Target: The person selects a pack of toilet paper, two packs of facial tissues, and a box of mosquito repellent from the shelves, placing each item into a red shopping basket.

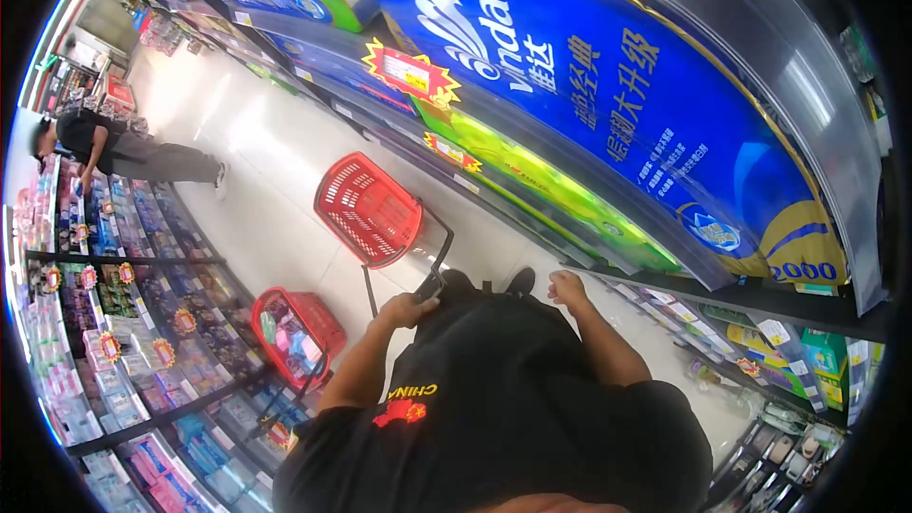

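Note:
My left hand (410, 309) is closed around the black handle of a red shopping basket (366, 212). The basket hangs tilted in front of my legs, and its inside shows no goods from this angle. At the right, my right hand (567, 290) is curled into a loose fist beside my hip, with nothing visible in it. The nearest thing to it is the shelf edge below the large blue Vinda packs (570, 85).
A second red basket (302, 337) with packaged goods stands on the floor at my left. Shelves of small packets (142, 323) line that side. Farther up the aisle (256, 142), another person (123, 152) reaches toward the shelf. Price tags (410, 76) jut out on the right.

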{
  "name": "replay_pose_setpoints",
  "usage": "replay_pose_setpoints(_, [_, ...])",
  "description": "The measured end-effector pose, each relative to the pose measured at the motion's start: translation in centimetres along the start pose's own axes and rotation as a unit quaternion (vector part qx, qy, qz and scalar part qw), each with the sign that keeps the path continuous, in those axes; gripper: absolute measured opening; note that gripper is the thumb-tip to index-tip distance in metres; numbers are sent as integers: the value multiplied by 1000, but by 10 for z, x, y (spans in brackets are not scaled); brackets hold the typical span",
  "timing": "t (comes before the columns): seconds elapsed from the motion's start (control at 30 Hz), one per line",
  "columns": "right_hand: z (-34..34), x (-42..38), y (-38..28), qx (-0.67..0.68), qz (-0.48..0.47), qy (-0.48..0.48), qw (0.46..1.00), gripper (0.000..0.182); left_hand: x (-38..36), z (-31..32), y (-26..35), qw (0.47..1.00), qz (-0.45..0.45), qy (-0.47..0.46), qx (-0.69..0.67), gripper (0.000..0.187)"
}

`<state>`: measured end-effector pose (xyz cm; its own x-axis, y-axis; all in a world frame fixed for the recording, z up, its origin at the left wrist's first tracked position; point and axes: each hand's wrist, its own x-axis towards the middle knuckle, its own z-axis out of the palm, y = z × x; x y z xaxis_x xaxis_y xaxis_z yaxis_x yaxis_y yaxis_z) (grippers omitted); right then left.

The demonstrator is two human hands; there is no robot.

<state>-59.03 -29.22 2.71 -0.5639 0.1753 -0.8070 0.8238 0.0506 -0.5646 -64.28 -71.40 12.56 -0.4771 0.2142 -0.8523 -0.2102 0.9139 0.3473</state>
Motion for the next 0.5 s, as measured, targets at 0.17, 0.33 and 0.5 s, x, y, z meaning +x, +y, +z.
replay_pose_setpoints(0.17, [-19,-2,-14,16,-2,43,999,31,-1,-14,-2,996,-26,-11,-81,82])
replay_pose_setpoints(0.33, [-18,-10,3,83,39,89,992,28,16,-53,-11,997,62,25,-24,83])
replay_pose_setpoints(0.5, [1,-39,3,129,68,77,986,28,67,-124,-5,952,116,230,-167,61])
